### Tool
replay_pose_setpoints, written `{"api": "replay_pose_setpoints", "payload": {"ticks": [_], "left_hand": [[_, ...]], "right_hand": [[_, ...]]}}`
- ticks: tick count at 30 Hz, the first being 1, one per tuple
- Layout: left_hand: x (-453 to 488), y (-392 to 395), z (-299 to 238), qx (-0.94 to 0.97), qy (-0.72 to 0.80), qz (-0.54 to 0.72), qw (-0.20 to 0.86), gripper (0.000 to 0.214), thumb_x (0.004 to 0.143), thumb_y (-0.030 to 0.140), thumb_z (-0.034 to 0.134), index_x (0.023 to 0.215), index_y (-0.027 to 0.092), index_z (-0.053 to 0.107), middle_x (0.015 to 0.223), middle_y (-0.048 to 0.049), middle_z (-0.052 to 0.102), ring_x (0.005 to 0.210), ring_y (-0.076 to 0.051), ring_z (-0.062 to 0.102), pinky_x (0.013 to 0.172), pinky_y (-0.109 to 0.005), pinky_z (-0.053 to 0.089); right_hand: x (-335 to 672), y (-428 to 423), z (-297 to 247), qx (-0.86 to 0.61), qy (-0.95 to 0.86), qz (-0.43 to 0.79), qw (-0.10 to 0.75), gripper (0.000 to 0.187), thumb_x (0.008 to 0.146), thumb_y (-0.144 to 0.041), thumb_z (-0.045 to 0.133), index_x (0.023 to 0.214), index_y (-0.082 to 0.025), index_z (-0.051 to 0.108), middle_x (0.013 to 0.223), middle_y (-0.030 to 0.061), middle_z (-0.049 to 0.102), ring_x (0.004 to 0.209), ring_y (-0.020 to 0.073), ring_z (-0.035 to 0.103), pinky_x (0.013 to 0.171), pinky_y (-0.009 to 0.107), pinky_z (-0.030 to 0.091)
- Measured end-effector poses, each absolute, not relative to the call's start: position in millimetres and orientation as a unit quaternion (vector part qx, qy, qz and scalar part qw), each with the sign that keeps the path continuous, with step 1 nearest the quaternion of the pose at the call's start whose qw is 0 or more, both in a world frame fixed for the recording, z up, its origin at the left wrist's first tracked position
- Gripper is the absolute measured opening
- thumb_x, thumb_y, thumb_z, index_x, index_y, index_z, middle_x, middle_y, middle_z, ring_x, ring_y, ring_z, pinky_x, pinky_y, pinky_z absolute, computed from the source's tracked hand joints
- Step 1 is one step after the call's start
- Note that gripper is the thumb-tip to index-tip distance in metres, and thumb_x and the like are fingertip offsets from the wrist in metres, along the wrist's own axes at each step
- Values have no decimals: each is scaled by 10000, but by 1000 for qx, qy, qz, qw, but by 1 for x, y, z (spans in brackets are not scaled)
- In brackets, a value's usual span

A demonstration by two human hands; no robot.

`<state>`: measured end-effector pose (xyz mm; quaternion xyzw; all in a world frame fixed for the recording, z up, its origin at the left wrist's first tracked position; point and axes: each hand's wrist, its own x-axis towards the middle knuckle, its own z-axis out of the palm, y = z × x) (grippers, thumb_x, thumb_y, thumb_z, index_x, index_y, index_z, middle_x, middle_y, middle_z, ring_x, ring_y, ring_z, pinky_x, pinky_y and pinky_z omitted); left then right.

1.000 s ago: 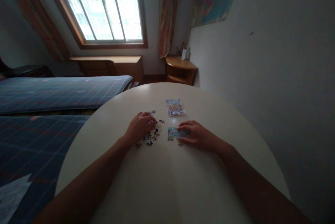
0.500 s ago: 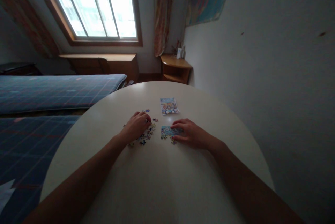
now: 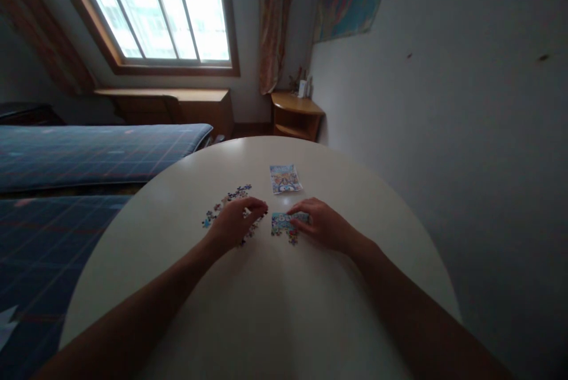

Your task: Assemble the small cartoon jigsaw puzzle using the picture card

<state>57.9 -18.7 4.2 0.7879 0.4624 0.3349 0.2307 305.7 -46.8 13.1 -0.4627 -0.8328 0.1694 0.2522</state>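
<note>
My left hand (image 3: 235,220) is over the heap of loose jigsaw pieces (image 3: 237,192), thumb and forefinger pinched on a small dark puzzle piece (image 3: 265,208) at their tips. Just right of it lies a partly joined jigsaw puzzle (image 3: 279,221), blue along the top, with an uneven lower edge. My right hand (image 3: 322,223) rests at the puzzle's right side, fingers and thumb apart and touching it; the palm and fingers hide that side. Beyond both hands is a printed picture sheet (image 3: 285,180) with a colourful cartoon design.
Everything lies on a round white table (image 3: 275,309). A mattress with a blue plaid cover (image 3: 102,152) is to the left, and a plain wall (image 3: 465,131) rises close on the right. A wooden corner shelf (image 3: 296,105) and a desk (image 3: 195,96) stand behind, below the window.
My left hand has come up from among the loose pieces and shifted slightly right, a piece now showing at its fingertips. My right hand stays at the joined puzzle, its thumb slightly higher.
</note>
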Motion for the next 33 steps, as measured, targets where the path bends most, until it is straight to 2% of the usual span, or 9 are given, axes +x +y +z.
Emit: {"api": "replay_pose_setpoints", "payload": {"ticks": [4,7,10,19,26,33], "left_hand": [[76,-40,7,735,454,374,336,207,872,348,587,842,185,712,776,-27,740,689,-160,656,638,-253,500],[85,-49,5,714,441,386,383,203,861,352,584,830,176,682,769,-30,722,696,-158,658,634,-252,496],[88,-51,1,709,427,386,407,196,864,360,581,838,179,652,785,-32,714,709,-157,659,648,-258,500],[86,-51,-1,718,408,385,411,166,873,319,574,945,178,621,803,-33,683,735,-155,646,664,-266,511],[84,-51,-1,753,414,356,368,141,859,264,572,930,187,667,811,-30,721,724,-151,660,663,-265,519],[82,-50,-1,771,414,329,355,126,845,222,614,927,191,704,844,-32,748,746,-154,681,727,-288,536]], "right_hand": [[294,-59,25,-457,-798,266,288,175,856,-290,696,1010,-207,688,942,47,755,856,188,701,806,319,514],[285,-67,28,-446,-779,328,294,316,816,-306,737,1095,-216,619,904,23,754,800,176,709,754,300,523],[279,-70,26,-446,-769,333,315,320,823,-284,726,1102,-221,580,855,9,742,776,169,702,736,294,524],[286,-66,24,-442,-763,349,317,273,850,-241,673,1097,-210,563,842,9,731,656,145,679,673,280,517],[293,-64,28,-453,-775,321,302,224,834,-224,673,1038,-209,581,829,7,732,731,153,685,691,266,506],[298,-64,32,-458,-772,327,296,177,827,-221,677,988,-205,605,836,21,742,754,165,695,704,279,506]]}}
